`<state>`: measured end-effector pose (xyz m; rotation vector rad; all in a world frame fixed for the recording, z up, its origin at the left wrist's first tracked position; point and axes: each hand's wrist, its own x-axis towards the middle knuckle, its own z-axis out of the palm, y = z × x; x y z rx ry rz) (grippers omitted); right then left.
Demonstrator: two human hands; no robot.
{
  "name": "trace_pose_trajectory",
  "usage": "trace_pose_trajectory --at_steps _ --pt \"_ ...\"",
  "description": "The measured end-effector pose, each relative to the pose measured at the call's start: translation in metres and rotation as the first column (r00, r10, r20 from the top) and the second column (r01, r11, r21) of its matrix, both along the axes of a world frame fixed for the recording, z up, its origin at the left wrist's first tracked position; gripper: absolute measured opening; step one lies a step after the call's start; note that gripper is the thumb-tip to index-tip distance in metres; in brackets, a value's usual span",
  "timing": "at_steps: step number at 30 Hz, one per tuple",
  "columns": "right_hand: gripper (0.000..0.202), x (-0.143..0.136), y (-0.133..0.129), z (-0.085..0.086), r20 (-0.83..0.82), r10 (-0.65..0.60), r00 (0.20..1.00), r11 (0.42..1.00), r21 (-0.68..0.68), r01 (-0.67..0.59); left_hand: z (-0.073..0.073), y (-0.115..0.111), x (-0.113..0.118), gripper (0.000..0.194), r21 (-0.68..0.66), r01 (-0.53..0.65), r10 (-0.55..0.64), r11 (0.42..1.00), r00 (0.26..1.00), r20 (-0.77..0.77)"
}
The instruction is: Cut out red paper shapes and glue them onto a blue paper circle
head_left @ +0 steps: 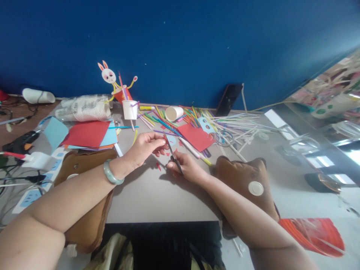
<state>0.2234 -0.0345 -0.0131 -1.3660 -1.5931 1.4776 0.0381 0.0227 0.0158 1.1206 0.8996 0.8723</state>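
Note:
My right hand [187, 167] is closed round the handles of dark scissors [172, 152], whose blades point up and to the left. Just left of the blades, my left hand [150, 148] pinches a small red piece of paper [164, 138], mostly hidden by the fingers. A red scrap [159, 166] lies on the table [157, 204] below the hands, and more red bits lie behind them. A larger red sheet [195, 135] is on the table beyond my right hand, beside a light blue cut-out [206, 125] with holes.
A paper-cup rabbit figure [108, 75] stands at the back left, near stacked paper cups [87, 109]. Colourful pipe cleaners [194, 118] spread along the back. Brown cushions [244, 183] flank the arms. A power strip [53, 168] and glue gun [21, 144] lie at left.

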Motion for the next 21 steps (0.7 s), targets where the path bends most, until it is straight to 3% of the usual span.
trace_pose_trajectory --at_steps 15,21 --pt "0.048 -0.0014 -0.0011 0.0016 -0.04 0.008 0.999 0.999 -0.031 -0.009 -0.0006 -0.0007 0.0002 0.017 0.021 0.004 -0.004 1.0 1.0 0.004" --pt "0.048 -0.0014 -0.0011 0.0058 -0.097 -0.188 0.977 0.981 0.024 0.192 -0.0018 -0.0011 0.0007 0.013 0.026 0.0 0.001 1.0 1.0 -0.03"
